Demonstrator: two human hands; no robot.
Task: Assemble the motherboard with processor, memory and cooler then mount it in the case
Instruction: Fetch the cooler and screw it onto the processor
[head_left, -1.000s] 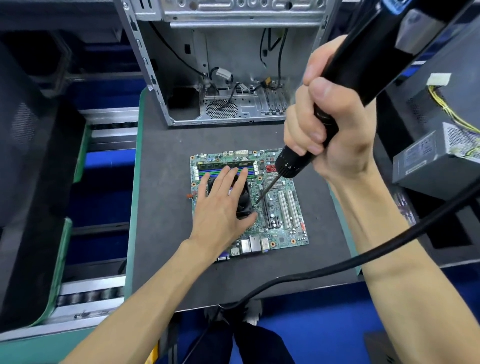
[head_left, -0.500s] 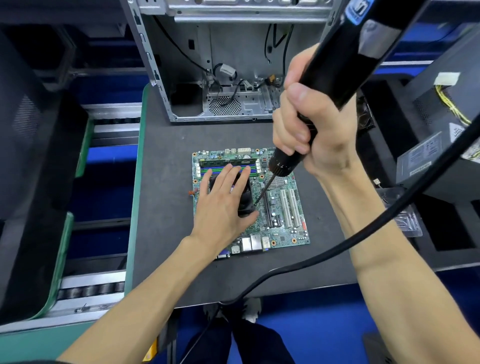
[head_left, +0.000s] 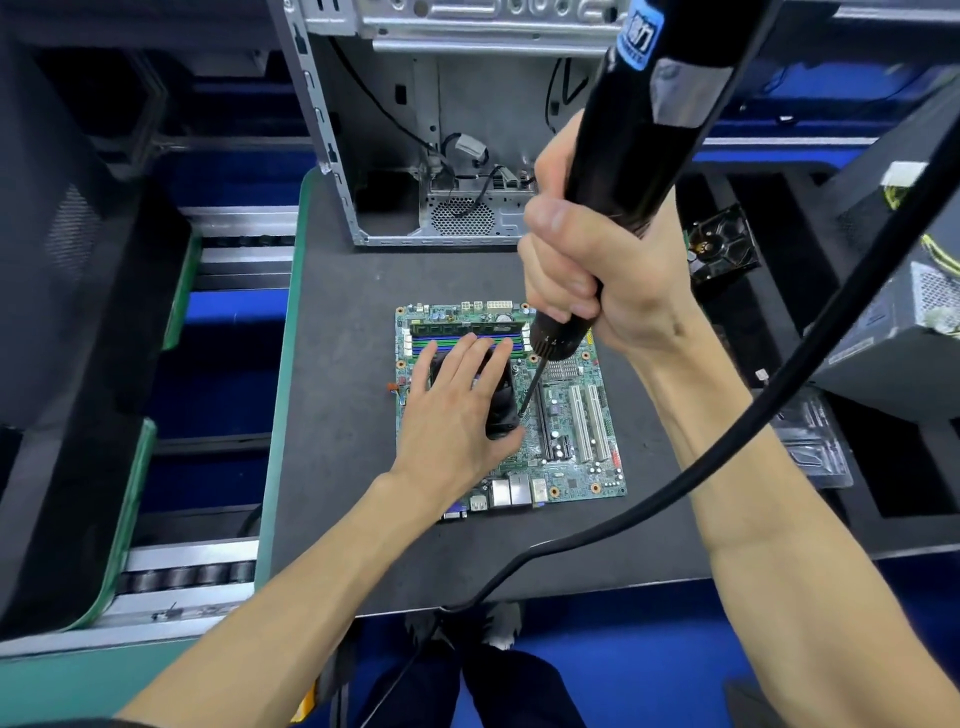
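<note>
The driver's bit had crept lower beside the cooler (head_left: 500, 400); left hand (head_left: 457, 410) lay flat steadying it, right hand (head_left: 587, 265) gripping the screwdriver (head_left: 639, 130).

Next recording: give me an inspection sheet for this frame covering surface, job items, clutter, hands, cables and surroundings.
Surface: dark mat with green edging, motherboard lying flat on it.
Job's things: motherboard with a memory stick seated; black cooler on the board; open case behind it.
Clutter: clear plastic tray at the mat's right edge.
Hands: left hand lies flat on the cooler; right hand grips the electric screwdriver, bit down at the cooler's right edge.
Cables: screwdriver cord crosses the mat's front edge; loose black wires inside the case.
Surroundings: power supply and hard drive at right; roller conveyor at left.
</note>
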